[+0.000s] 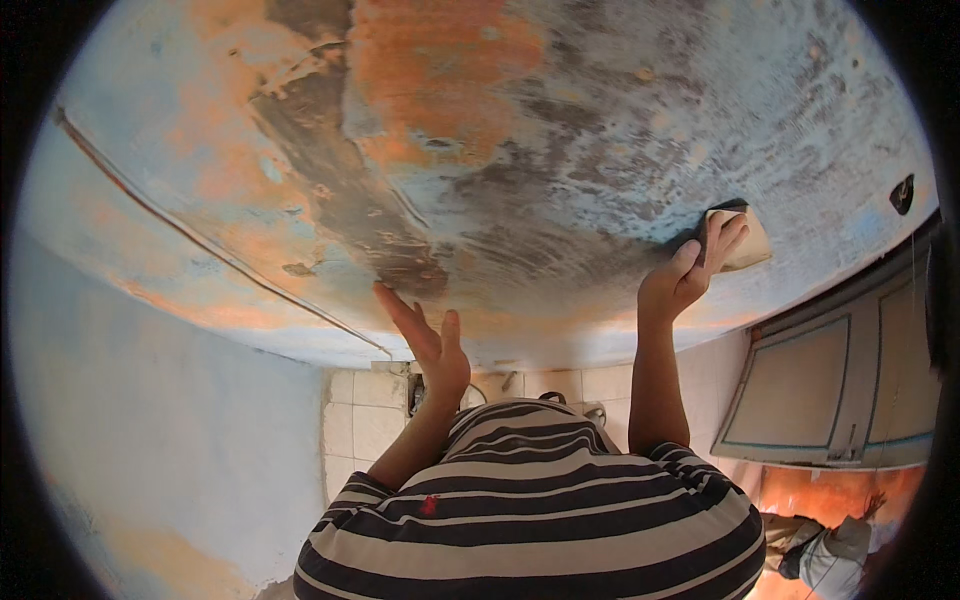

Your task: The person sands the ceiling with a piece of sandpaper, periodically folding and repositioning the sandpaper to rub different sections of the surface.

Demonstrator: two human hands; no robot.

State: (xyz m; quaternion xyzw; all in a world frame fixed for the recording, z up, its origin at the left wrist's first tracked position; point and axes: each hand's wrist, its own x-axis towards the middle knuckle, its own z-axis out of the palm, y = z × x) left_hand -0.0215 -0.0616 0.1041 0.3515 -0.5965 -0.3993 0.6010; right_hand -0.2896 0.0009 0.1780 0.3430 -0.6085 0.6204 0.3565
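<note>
A worn painted wall fills the view before me, with light blue, orange and grey-brown patches. My right hand presses a folded sheet of what looks like sandpaper against it. The sheet's back is pale and its edge by the wall is dark. Around that hand the blue surface is scuffed with dark streaks. My left hand holds nothing, its fingers spread and thumb apart. Its fingertips are at the wall, just below a bare grey-brown strip; whether they touch cannot be made out.
A thin cable or pipe runs slantwise down the wall at left. To the right are a dark hole and a panelled wooden door. Pale floor tiles lie below. Another person is partly visible at lower right.
</note>
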